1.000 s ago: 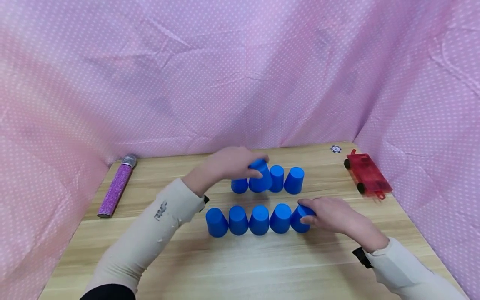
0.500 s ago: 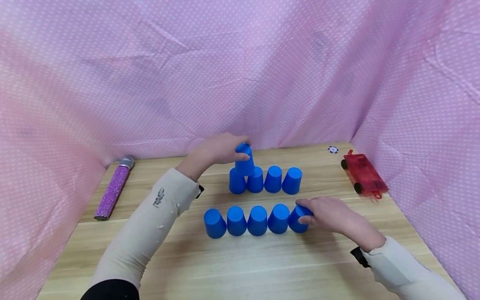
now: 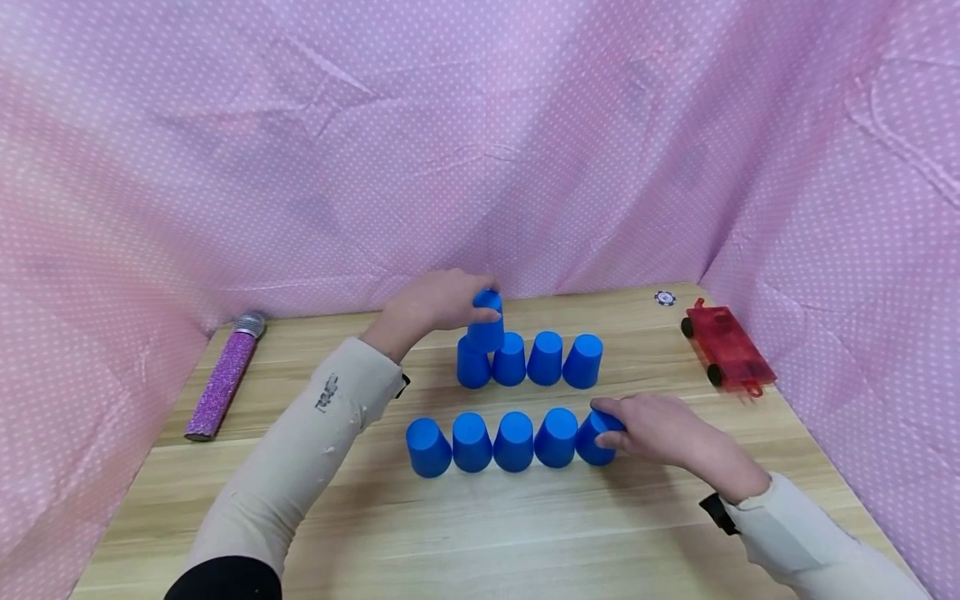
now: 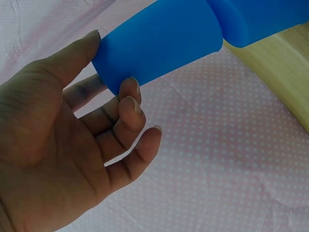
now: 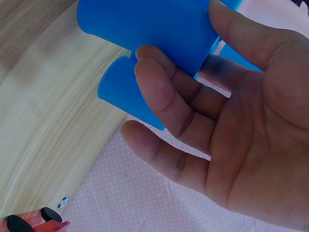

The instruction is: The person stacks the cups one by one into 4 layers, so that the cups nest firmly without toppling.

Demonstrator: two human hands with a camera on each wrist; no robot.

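My left hand (image 3: 442, 302) pinches an upside-down blue cup (image 3: 487, 332) by its upper end, thumb on the near side. That cup stands over the two leftmost cups of the back row (image 3: 509, 360); in the left wrist view the held cup (image 4: 164, 43) meets another cup (image 4: 270, 19) below it. Nearer to me, several more upside-down blue cups form a front row (image 3: 513, 442). My right hand (image 3: 660, 429) grips the rightmost front cup (image 3: 594, 440) near its top. In the right wrist view, fingers partly cover this cup (image 5: 149, 29).
A purple glitter microphone (image 3: 223, 383) lies at the left of the wooden table (image 3: 465, 533). On the right are a red toy cart (image 3: 729, 346) with black wheels and a poker chip (image 3: 664, 298). Pink dotted cloth (image 3: 480, 150) hangs behind and at both sides.
My left hand has carried its cup left and up from the middle of the back row onto the two leftmost cups. My right hand has stayed on its cup.
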